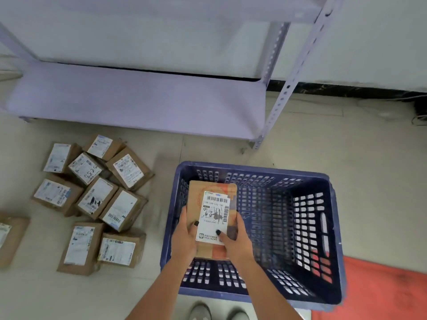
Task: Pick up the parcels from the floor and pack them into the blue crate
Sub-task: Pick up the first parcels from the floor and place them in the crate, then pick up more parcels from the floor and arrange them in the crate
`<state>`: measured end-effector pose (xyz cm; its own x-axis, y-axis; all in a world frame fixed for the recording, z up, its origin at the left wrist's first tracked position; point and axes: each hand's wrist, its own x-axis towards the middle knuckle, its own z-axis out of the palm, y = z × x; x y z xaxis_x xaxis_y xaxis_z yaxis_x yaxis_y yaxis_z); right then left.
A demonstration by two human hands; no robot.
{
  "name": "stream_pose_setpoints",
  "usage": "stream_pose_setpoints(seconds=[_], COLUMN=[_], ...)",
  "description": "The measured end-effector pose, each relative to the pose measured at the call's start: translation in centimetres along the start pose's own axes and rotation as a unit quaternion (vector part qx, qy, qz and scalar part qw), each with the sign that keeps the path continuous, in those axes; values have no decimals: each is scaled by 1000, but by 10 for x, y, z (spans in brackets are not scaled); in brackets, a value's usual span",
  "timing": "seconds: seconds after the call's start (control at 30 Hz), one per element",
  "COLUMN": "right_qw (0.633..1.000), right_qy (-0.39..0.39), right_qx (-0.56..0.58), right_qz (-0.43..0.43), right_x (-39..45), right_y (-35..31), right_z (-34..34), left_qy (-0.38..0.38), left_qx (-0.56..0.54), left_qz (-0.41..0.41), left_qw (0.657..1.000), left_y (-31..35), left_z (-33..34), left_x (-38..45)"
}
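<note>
- A pale tiled floor [231,148] runs under everything, with a red mat [381,289] at the near right corner.
- Both forearms reach forward; the left hand [184,236] and right hand [238,241] clamp a flat cardboard parcel [211,218] from either side, thumbs pressed on its white printed label.
- Under the fingers sits the blue crate [332,227], rigid plastic with perforated lattice walls; the parcel hangs over its left part.
- Left of the fingers, small brown parcels [92,199] with paper labels lie clustered on the floor.
- Beyond the fingertips stands a lilac metal shelf [138,105] with slotted uprights.
</note>
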<state>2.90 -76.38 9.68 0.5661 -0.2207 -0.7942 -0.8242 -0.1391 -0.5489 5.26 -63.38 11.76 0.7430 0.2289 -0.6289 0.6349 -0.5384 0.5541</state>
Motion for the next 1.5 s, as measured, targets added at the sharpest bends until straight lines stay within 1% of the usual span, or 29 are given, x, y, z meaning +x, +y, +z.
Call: stream_pose_setpoints(seconds=[0.1, 0.23, 0.33, 0.47, 0.6, 0.7, 0.77, 0.8, 0.87, 0.93, 1.03, 1.1, 1.17, 1.3, 1.4, 1.5], right_qw=[1000, 999, 999, 998, 997, 995, 994, 993, 993, 993, 992, 992, 992, 989, 977, 970], right_qy=[-2, -5, -11, -3, -1, -4, -5, -3, 4, 14, 16, 0, -27, -63, -90, -112], right_qx=[-14, -31, -37, -58, -74, -96, -110, -114, -115, -113, -128, -117, -101, -114, -164, -179], right_qz=[-7, -14, -10, -12, -7, -7, -2, 4, 18, 24, -3, -37, -65, -71, -104, -123], right_x=[29, 55, 67, 77, 82, 78, 70, 64, 47, 24, -17, -48, -81, -151, -196, -226], right_y=[13, 23, 26, 26, 25, 23, 20, 18, 9, -5, -32, -54, -75, -115, -140, -161], right_z=[18, 32, 37, 40, 38, 38, 40, 41, 41, 36, 26, 22, 22, 30, 47, 75], left_qy=[-5, -6, 20, 64, 71, 72, 75, 74, 72, 69, 62, 60, 72, 80, 77, 90], left_qx=[3, -13, -11, -30, 10, 81, 124, 135, 114, 70, -27, -63, -68, -96, -103, -114], left_qz=[-7, 12, 42, 58, 66, 71, 89, 97, 102, 93, 54, 25, 8, -28, -23, -18], left_qw=[1000, 1000, 999, 996, 995, 992, 985, 983, 986, 991, 996, 996, 995, 992, 991, 989], left_y=[-19, -33, -36, -40, -46, -44, -39, -35, -26, -15, 3, 16, 27, 44, 46, 37], left_z=[12, 20, 26, 36, 43, 43, 40, 36, 24, 6, -25, -46, -66, -114, -156, -203], left_x=[29, 51, 56, 58, 66, 67, 60, 54, 39, 21, -10, -33, -58, -108, -137, -151])
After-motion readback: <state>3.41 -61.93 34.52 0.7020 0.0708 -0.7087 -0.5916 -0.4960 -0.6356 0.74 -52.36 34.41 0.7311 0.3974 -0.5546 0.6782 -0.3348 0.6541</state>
